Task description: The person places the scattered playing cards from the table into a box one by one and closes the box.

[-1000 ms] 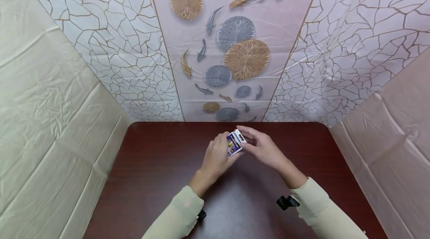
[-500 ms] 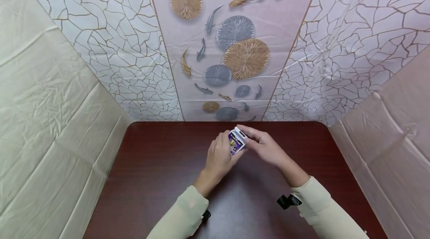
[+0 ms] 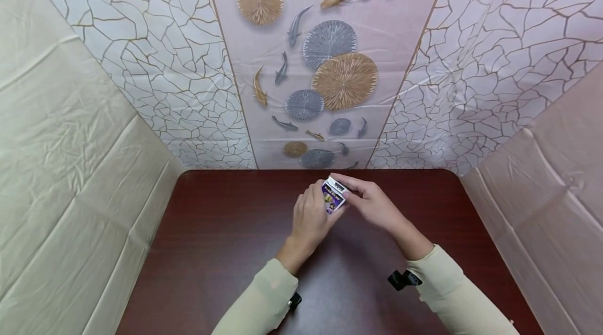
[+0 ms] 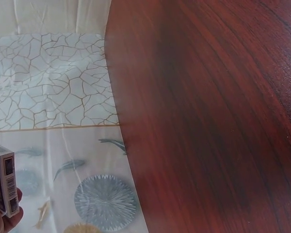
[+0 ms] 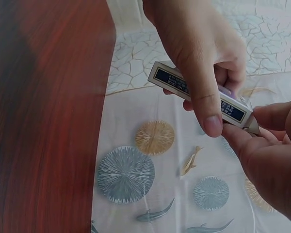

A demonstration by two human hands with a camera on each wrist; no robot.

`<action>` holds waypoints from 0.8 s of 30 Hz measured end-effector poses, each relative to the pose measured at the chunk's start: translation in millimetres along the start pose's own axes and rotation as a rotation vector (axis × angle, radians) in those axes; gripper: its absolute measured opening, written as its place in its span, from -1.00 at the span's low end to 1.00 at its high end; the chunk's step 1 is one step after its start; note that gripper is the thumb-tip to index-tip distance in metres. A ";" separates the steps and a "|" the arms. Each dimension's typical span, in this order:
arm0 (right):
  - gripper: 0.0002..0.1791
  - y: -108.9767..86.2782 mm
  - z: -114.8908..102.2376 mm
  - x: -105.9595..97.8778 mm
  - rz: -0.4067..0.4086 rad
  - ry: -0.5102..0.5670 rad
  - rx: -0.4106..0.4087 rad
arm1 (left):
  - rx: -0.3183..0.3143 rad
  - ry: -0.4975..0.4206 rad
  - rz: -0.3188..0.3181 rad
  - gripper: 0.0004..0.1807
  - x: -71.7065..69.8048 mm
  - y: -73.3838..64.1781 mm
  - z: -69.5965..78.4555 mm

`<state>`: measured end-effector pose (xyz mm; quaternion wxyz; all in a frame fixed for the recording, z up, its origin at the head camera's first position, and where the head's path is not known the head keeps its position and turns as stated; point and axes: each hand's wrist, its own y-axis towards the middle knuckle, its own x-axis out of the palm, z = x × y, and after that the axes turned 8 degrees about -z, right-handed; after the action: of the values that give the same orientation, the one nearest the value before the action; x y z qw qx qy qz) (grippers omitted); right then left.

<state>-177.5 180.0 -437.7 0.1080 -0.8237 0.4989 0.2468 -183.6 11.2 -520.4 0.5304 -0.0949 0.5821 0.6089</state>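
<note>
A small white playing card box (image 3: 332,200) with a purple printed front is held above the far middle of the table. My left hand (image 3: 310,214) grips it by its sides; in the right wrist view the left thumb presses along a narrow side with dark printed panels. At the upper end of the box, my right hand (image 3: 377,207) pinches the white end flap (image 3: 336,185) between thumb and fingers. The left wrist view catches only a corner of the box (image 4: 8,182), with a barcode, and some fingertips. Whatever lies inside the box is hidden.
The dark red-brown table (image 3: 212,251) spans the area below the hands. A patterned cloth backdrop (image 3: 344,81) with fish and round motifs rises at its far edge. Beige cloth walls (image 3: 70,167) stand at both sides. A small black device (image 3: 404,280) sits at the right sleeve.
Both hands and the box have shifted slightly away from the body, the left arm also a little to the right. The end flap appears to lie closer to the printed front.
</note>
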 end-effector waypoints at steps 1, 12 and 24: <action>-0.51 -0.1 -0.3 0.0 0.005 -0.016 -0.001 | 0.001 0.005 0.003 -0.17 -0.4 0.3 0.4; -0.48 -0.5 -5.3 2.8 0.063 -0.130 0.009 | -0.013 0.054 0.038 -0.13 0.8 4.6 3.0; -0.49 0.8 -2.4 3.3 0.110 -0.155 0.020 | -0.024 0.070 0.011 -0.19 3.7 8.1 3.0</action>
<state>-176.3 176.1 -437.3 0.1409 -0.7725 0.5358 0.3105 -189.8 17.6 -517.2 0.5053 -0.1195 0.5935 0.6150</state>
